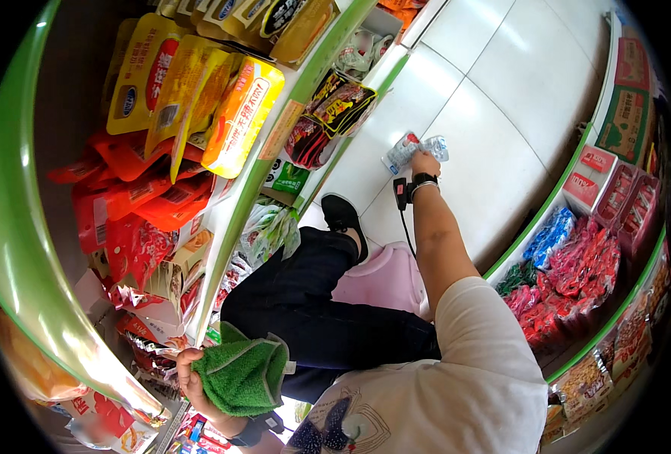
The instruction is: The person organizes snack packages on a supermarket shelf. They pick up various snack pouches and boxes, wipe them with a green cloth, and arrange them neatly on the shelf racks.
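Observation:
My left hand (194, 386) holds a green terry cloth (244, 374) with a pale edge, low on the left beside the shelves. Part of the hand is covered by the cloth. Stretched out over the floor, my right hand (425, 164) grips a clear plastic packet (402, 154) printed in red and blue. A crinkled clear part (437, 147) sticks out on the other side of the fist; whether it belongs to the same packet I cannot tell. A black device with a cable is strapped to my right wrist.
Green-edged shelves (256, 147) on the left hold yellow pouches (142, 74), red packets (142, 193) and bagged goods. More shelves on the right carry red-wrapped sweets (579, 278) and boxes (625, 122). A pink plastic stool or tub (381, 278) stands by my legs on white floor tiles (483, 125).

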The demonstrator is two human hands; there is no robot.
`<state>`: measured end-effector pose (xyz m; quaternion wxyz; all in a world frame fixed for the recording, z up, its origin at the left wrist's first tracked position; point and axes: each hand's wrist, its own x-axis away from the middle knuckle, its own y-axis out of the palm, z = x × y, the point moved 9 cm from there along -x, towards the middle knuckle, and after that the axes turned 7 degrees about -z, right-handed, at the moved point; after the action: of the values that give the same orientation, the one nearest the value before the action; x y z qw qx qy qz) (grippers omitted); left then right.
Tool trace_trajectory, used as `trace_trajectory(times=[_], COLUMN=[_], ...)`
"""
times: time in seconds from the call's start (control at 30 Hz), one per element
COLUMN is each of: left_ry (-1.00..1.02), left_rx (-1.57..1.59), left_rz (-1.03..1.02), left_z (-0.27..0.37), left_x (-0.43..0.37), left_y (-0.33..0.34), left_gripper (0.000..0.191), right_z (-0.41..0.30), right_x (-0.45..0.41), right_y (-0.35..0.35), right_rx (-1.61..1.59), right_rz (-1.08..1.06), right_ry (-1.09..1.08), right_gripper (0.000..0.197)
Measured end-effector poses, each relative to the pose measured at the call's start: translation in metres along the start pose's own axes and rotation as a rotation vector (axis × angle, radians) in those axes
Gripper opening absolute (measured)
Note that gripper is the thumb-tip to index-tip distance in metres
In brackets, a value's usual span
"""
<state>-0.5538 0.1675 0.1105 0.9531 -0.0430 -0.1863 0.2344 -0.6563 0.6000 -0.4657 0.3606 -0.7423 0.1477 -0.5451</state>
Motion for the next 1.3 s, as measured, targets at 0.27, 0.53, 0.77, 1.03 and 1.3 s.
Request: trace_trajectory(times=[0.27, 0.53, 0.77, 1.03, 1.3], left_ry=[-0.105, -0.149, -0.15, -0.034, -0.063], left_rx=[-0.01, -0.016, -0.079, -0.076, -0.102], left_rz=[-0.119, -0.068, -0.069, -0.051, -0.365], left_z=[-0.009, -0.017, -0.022, -0.006, -0.001], left_x=[-0.009, -0.01, -0.014, 0.027, 0.108], left_y=[0.004, 0.0, 0.008, 0.01, 0.029], left_gripper=[0.036, 0.036, 0.035, 0.05, 0.042], right_z=[0.03, -0.025, -0.045, -0.11, -0.126], right_x=[-0.079, -0.053, -0.052, 0.14, 0.418], right_y=[-0.01, -0.058, -0.039, -0.105, -0.181], right_rx=[-0.553, -0.354, -0.59, -1.043, -0.751], right_rz=[-0.141, 0.061, -0.201, -0.822, -1.391], right_ry=[-0.089, -0.259, -0.234, -0.402, -0.792], right_gripper=[0.039, 0.036, 0.027, 0.015, 0.026])
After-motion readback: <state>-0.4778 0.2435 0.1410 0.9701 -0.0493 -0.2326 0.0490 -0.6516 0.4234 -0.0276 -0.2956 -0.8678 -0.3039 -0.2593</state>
